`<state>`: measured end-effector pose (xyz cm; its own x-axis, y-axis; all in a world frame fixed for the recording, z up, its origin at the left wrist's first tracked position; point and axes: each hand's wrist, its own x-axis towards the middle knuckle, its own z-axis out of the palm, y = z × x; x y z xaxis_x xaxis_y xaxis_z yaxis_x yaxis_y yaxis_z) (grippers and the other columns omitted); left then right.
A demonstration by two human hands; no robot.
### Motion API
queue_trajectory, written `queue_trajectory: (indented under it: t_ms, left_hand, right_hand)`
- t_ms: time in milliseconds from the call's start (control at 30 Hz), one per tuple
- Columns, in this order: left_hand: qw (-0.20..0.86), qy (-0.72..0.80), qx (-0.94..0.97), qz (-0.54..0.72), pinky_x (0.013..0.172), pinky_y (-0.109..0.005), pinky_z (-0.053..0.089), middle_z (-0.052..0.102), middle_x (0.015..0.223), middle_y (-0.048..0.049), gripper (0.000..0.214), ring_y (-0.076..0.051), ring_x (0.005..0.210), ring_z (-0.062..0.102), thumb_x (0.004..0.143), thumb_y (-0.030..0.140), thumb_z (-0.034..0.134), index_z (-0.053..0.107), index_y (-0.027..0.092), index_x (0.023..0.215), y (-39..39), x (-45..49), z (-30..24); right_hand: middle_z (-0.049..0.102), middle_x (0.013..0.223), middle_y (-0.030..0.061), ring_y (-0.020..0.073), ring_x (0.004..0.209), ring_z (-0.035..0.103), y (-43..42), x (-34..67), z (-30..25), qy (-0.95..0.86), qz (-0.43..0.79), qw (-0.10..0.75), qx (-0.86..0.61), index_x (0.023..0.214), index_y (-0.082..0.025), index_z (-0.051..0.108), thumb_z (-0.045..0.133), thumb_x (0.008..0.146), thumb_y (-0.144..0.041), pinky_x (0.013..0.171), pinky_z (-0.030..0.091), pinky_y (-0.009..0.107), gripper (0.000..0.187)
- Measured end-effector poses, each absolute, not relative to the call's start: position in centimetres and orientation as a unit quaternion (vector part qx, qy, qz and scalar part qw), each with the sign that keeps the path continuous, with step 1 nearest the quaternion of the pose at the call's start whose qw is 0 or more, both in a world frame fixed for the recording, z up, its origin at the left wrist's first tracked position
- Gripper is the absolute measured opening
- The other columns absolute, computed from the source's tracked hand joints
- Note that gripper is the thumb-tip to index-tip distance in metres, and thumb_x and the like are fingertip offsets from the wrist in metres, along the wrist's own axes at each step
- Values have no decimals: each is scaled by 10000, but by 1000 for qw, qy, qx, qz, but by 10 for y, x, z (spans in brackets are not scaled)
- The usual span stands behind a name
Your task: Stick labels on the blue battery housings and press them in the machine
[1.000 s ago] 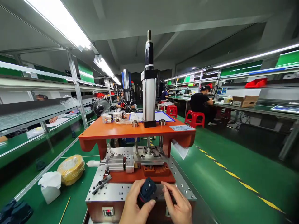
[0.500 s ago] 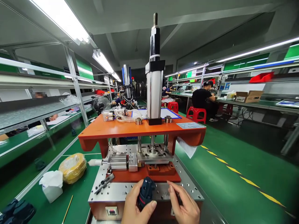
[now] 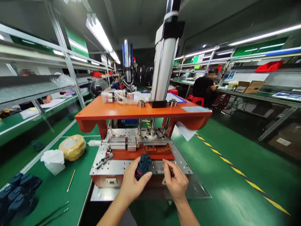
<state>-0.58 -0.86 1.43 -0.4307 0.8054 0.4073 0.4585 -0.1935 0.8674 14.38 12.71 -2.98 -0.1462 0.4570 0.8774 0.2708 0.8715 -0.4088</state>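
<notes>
My left hand (image 3: 133,182) is wrapped round a dark blue plastic housing (image 3: 143,165) with red lettering on its side. It is held upright in front of the steel base plate (image 3: 113,167) of an orange press (image 3: 143,110). To the right, my right hand (image 3: 176,179) is closed, thumb against the bent fingers; whatever it may hold is too small or hidden to name. The hands are a short gap apart. Behind the housing lies the press's orange-brown fixture block (image 3: 157,149), under the steel pressing plate (image 3: 152,138).
On the green bench at left are several dark blue housings (image 3: 22,196), a white paper-lined cup (image 3: 53,163), a yellow tape roll (image 3: 72,147), a cotton swab (image 3: 71,181) and dark tweezers (image 3: 53,215). A seated person (image 3: 204,88) works at the right bench.
The view has tilted down, so the press and both hands sit higher in the picture and more bench shows. My left hand still holds the housing; my right hand stays closed.
</notes>
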Motion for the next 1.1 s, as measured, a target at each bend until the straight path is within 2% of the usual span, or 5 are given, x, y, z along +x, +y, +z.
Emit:
queue_trajectory:
  t_ms: [567,933,1100]
  left_hand:
    - [153,625,515,567,995,-402,518,710,1216,-96,503,-251,1092,672,871,418,701,597,196,1311,-10,-5,19]
    - [144,627,522,560,969,-401,530,719,1176,-95,486,-253,1054,678,875,412,702,606,193,1298,-10,-6,21]
    - [154,626,517,563,975,-384,521,716,1181,-84,464,-240,1059,675,880,405,702,614,207,1289,-10,-6,20]
  right_hand:
    - [769,835,62,195,724,731,123,142,-31,-745,87,604,-271,1007,-190,718,573,983,-242,724,595,325,156]
    - [771,840,63,195,737,733,121,142,-28,-745,87,602,-273,1008,-191,711,573,981,-214,725,602,325,142]
    - [775,870,56,186,735,732,121,140,-27,-741,90,618,-247,1049,-202,704,596,955,-135,721,598,320,158]
